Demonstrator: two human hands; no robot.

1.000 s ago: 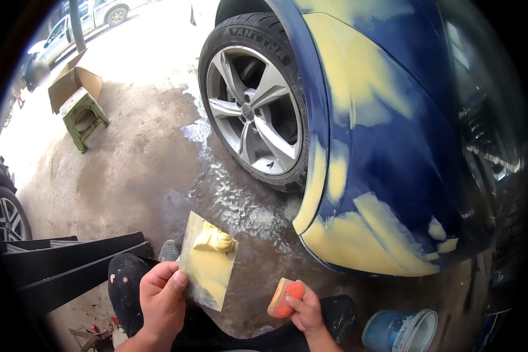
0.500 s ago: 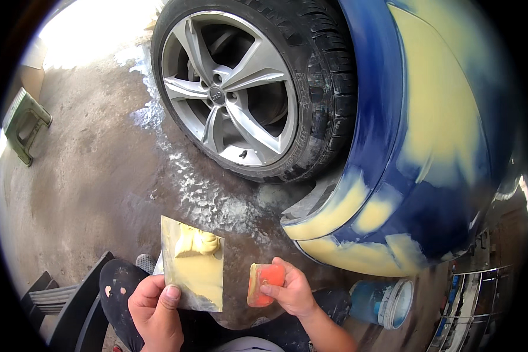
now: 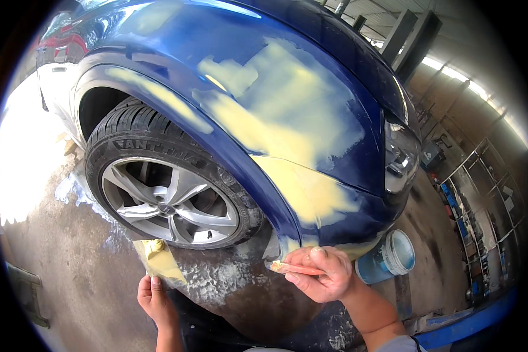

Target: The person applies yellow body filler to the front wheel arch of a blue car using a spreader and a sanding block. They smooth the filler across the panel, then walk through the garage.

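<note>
My left hand (image 3: 153, 300) pinches the lower edge of a flat mixing plate (image 3: 165, 265), thumb on top. A lump of yellow body filler (image 3: 154, 248) sits on the plate's far end, with a thin smear below it. Between the thumb and fingers of my right hand (image 3: 327, 274) is an orange spreader (image 3: 302, 268), seen nearly edge-on, with filler along its left end. This hand is in front of the lower corner of a blue car's bumper; whether the spreader touches it I cannot tell. Dried yellow filler patches (image 3: 311, 190) cover the blue fender (image 3: 229, 141) and bumper.
Left of my right hand stands the front wheel (image 3: 170, 202). A blue bucket (image 3: 386, 258) is on the floor to the right, near a wire rack (image 3: 481, 217). A green stool (image 3: 26, 293) is at the far left. White residue (image 3: 226, 276) marks the floor.
My view has swung up, bringing in the fender, headlight and wall. My right hand has moved up to the bumper corner and turned the spreader edge-on. The left still holds the plate.
</note>
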